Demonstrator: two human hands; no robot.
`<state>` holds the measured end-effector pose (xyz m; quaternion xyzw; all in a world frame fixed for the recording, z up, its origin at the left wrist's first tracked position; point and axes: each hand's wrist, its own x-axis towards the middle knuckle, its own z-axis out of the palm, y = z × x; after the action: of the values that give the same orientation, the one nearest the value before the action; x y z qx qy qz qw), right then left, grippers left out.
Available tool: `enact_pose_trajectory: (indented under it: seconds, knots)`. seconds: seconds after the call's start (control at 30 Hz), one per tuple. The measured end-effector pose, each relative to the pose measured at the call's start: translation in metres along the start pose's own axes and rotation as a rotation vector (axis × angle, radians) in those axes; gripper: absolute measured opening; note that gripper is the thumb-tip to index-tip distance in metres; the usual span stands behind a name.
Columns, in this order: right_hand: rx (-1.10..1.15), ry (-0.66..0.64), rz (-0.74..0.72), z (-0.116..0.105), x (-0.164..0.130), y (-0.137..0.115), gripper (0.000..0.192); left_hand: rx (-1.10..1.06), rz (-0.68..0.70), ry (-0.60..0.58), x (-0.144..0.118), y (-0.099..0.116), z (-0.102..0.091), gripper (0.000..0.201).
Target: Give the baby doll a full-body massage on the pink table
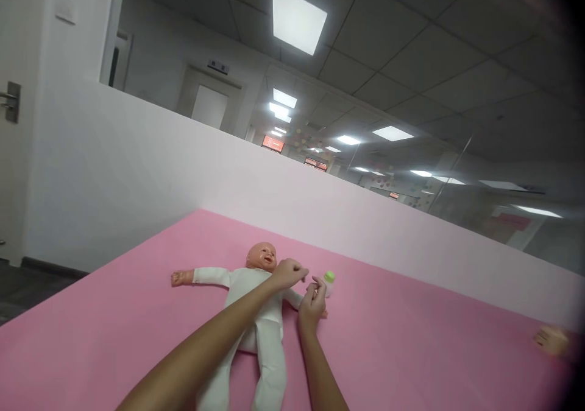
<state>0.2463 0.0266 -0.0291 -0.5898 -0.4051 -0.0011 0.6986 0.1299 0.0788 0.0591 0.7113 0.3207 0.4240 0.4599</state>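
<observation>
Pink covering spread across the table (114, 338), and on it lay a doll (256, 295) in a white suit, on its back, arms flung wide, head toward the far wall; we judged it lay flat so its sleeves could be reached. Our left hand (289, 273) hovered loosely curled over the doll's right-side shoulder; whether it pinched cloth we could not tell. Our right hand (312, 301), just beside it, closed on the doll's arm near a small green-capped bottle (328, 282); another person's hand (551, 340) rested far right.
</observation>
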Motion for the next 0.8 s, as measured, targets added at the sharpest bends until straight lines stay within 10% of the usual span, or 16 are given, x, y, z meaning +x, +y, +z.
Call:
enact_pose_trajectory:
  seconds: [0.33, 0.8]
  knots:
    - [-0.067, 0.222, 0.122, -0.024, 0.025, 0.036, 0.034, -0.467, -0.469, -0.003, 0.053, -0.032, 0.091, 0.035]
    - [-0.095, 0.160, 0.212, -0.045, 0.114, 0.052, 0.058, -0.822, -0.579, -0.102, 0.051, -0.067, 0.095, 0.035]
